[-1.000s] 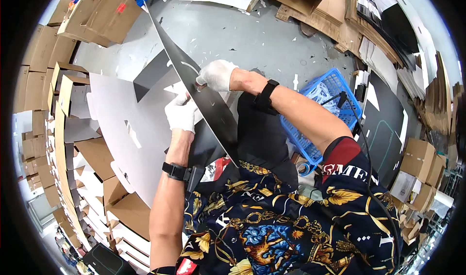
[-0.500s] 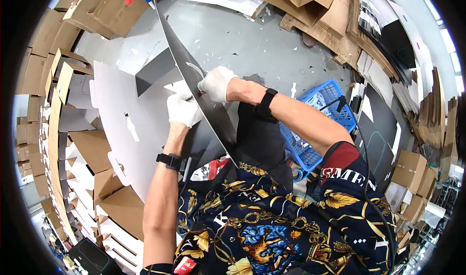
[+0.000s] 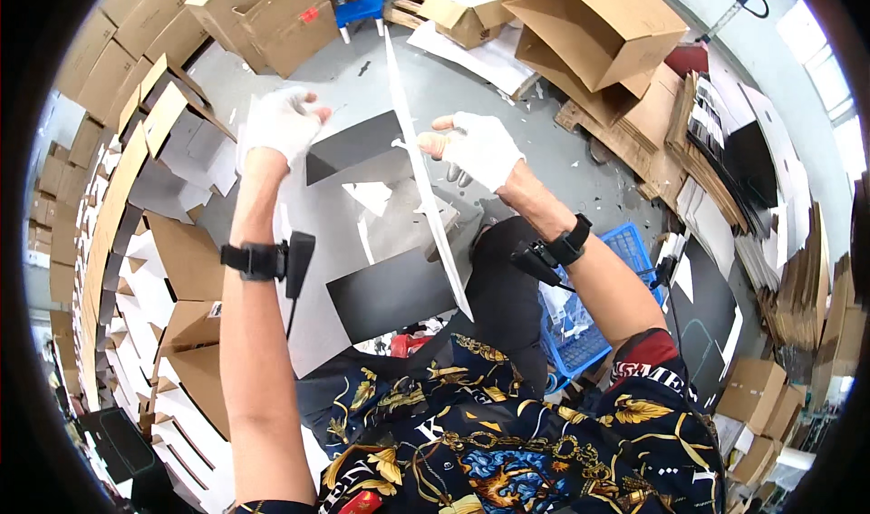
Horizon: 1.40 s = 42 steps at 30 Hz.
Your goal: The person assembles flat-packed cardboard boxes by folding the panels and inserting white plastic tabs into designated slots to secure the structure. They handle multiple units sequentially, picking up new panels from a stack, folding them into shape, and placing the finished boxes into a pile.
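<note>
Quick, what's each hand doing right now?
Left hand: fingers curled; whether it's holding anything can't be told.
Right hand: open, beside the upright sheet.

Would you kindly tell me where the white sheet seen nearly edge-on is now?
In the head view, the white sheet is near the centre, between the left hand and the right hand, closer to the right one.

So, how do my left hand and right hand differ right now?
Your left hand is left of the upright board, clearly apart from it; your right hand is on its right, close enough that contact is unclear. The left hand's fingers curl inward, while the right hand's thumb and forefinger extend toward the board. Both wear white gloves with some bare fingertips, and both wrists have black straps.
</note>
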{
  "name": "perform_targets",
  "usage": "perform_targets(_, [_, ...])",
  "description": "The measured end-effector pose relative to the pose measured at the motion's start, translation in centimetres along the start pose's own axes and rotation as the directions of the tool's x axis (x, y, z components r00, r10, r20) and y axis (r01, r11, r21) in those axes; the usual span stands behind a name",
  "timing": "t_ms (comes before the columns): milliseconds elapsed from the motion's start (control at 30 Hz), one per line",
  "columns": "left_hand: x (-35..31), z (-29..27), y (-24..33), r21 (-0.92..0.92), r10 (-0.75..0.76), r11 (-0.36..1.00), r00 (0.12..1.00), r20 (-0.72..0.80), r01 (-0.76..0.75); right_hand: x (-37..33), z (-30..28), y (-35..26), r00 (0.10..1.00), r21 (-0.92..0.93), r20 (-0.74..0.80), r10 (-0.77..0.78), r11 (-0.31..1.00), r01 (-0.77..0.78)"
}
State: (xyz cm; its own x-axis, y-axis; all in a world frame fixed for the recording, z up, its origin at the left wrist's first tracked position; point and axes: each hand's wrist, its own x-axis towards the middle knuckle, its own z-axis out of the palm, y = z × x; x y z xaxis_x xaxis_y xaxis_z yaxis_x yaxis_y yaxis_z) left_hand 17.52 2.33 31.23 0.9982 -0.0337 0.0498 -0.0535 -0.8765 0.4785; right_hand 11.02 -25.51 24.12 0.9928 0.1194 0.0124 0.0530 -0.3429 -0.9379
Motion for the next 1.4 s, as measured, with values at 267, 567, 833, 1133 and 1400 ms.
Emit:
perform_targets(267, [1.5, -3.4, -10.6, 0.405, -0.155, 0.908, 0.985, 0.078, 0.111, 3.2, 2.0, -1.1, 0.954, -0.624, 0.300, 0.015, 0.759, 0.184])
perform_targets(567, [-1.3, -3.0, -18.5, -0.590, -0.335, 0.738, 0.937, 0.103, 0.329, 7.3, 1.2, -3.6, 0.930, -0.748, 0.275, -0.245, 0.552, 0.367])
perform_targets(833, [-11.2, -4.0, -13.2, -0.759, -0.405, 0.470, 0.874, 0.269, 0.451, 14.5, 0.2, -6.3, 0.828, -0.770, 0.322, -0.460, 0.381, 0.511])
perform_targets(1133, [-13.5, -2.1, -14.6, -0.433, -0.299, 0.729, 0.816, 0.495, 0.530, 16.4, 5.2, -4.2, 0.855, -0.793, 0.431, -0.287, 0.330, 0.511])
perform_targets(1400, [-8.3, -5.3, -15.1, 0.446, 0.559, 0.748, 0.829, -0.023, -0.492, 11.6, 2.8, -5.2, 0.854, -0.790, 0.278, -0.439, 0.401, 0.463])
